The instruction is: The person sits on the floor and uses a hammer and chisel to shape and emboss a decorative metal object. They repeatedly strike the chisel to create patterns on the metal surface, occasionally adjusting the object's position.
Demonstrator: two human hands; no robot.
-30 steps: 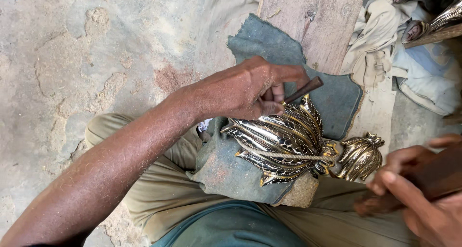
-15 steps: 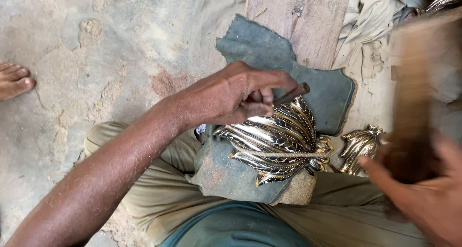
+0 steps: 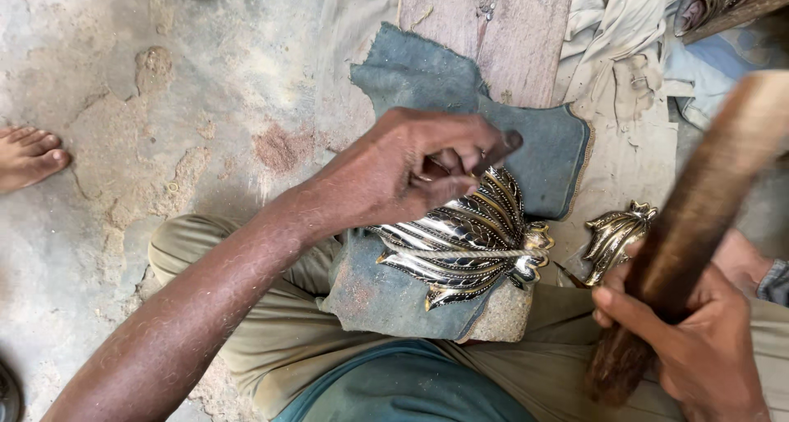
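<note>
Closed firmly around a small dark punch tool (image 3: 499, 148), the left hand (image 3: 403, 171) keeps its fingers curled, and the tip of this tool goes down to the upper edge of a shiny leaf-shaped metal ornament (image 3: 464, 241). Only the top end of the tool shows between the fingers, so where exactly it touches the metal I cannot tell. The ornament has raised ribs and lies on a grey-blue cloth pad (image 3: 386, 295), and this pad rests on the person's lap, over olive trousers (image 3: 271, 340).

At the lower right of the same head view, the right hand (image 3: 699, 340) is wrapped fully around a thick wooden mallet handle (image 3: 699, 216). This handle is raised, tilted toward the upper right, and blurred. Just beside it lies a second, smaller metal ornament (image 3: 615, 237), apart from the first one.

Behind the work there is a wooden plank (image 3: 493, 27) with another piece of blue cloth (image 3: 427, 69) over it. On the sandy ground (image 3: 164, 101) at far left, a bare foot (image 3: 29, 155) of another person shows.
</note>
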